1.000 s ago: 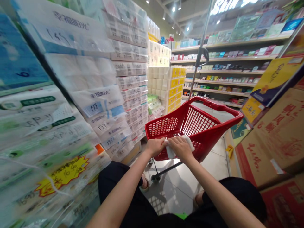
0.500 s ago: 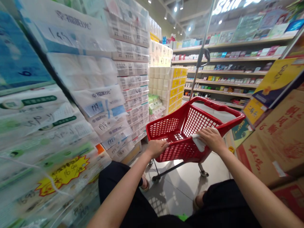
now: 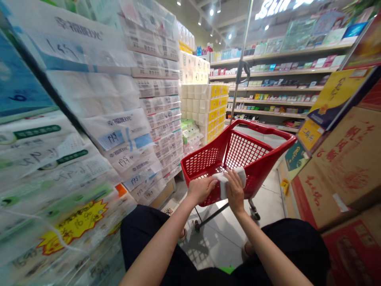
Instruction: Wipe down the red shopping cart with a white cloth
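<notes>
A red plastic shopping cart (image 3: 205,161) with a mesh basket stands before me, its handle at the far side. My left hand (image 3: 202,190) is closed over the near rim of the basket. Close to it on the same rim, my right hand (image 3: 235,188) presses a folded white cloth (image 3: 240,174) against the edge, fingers laid over it. Part of the cloth hangs down outside the basket, between the two hands. My right palm hides some of it.
Tall stacks of wrapped tissue packs (image 3: 113,139) line the left side. Cardboard boxes (image 3: 351,159) are piled at the right. Behind the cart rise a metal pole (image 3: 238,87) and shelves of small goods (image 3: 276,85). My knees flank the cart's near side, above a tiled floor (image 3: 220,238).
My right hand has slid left along the rim with the white cloth, coming close to my left hand. My left hand keeps its hold on the rim. The view has shifted slightly right.
</notes>
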Demonstrator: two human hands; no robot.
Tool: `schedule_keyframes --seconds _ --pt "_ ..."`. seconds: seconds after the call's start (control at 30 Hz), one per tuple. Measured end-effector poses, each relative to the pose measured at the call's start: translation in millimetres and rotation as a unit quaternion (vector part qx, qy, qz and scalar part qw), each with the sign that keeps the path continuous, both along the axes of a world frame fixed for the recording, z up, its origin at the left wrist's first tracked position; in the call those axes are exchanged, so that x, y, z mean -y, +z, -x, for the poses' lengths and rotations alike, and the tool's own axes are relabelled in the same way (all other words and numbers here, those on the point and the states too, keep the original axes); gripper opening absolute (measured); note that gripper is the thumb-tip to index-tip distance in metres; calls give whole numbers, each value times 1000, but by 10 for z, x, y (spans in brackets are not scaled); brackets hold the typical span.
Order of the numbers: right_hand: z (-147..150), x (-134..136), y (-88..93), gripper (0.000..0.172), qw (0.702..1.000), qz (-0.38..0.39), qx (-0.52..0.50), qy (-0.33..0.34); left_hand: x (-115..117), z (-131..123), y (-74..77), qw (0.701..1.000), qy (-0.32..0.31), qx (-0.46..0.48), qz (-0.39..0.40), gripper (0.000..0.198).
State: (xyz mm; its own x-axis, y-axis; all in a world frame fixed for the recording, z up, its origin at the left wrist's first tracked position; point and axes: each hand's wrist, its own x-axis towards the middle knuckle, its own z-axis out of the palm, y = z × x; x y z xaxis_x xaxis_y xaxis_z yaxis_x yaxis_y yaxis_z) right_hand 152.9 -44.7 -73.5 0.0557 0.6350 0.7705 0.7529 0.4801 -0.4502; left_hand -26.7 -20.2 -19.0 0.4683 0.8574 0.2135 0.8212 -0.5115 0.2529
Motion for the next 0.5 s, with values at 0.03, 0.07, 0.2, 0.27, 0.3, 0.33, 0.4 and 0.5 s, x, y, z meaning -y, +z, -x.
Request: schedule_keyframes --seconds 0.03,0.07,0.2,0.27,0.3,0.33,0.4,0.5 --pt "94 60 -29 44 1000 7 -21 17 13 -17 0 1000 3 1 1 57" --pt "176 124 -64 45 998 12 -47 31 23 -30 -1 1000 6 1 1 55" --pt "365 384 -250 45 986 37 -153 53 46 -45 6 1000 12 2 -3 52" --pt "393 472 -327 43 983 54 -165 50 62 -42 16 1000 11 11 -2 50" --pt "400 495 -347 42 984 62 -159 44 73 -42 20 1000 9 17 -2 50" --pt "407 502 -351 42 986 68 -149 34 85 -42 23 1000 8 21 -1 49" --pt "431 466 -314 50 989 69 -131 3 110 -46 19 1000 5 23 0 49" --pt "493 308 -222 63 990 53 -125 -38 138 -53 0 1000 9 13 3 52"
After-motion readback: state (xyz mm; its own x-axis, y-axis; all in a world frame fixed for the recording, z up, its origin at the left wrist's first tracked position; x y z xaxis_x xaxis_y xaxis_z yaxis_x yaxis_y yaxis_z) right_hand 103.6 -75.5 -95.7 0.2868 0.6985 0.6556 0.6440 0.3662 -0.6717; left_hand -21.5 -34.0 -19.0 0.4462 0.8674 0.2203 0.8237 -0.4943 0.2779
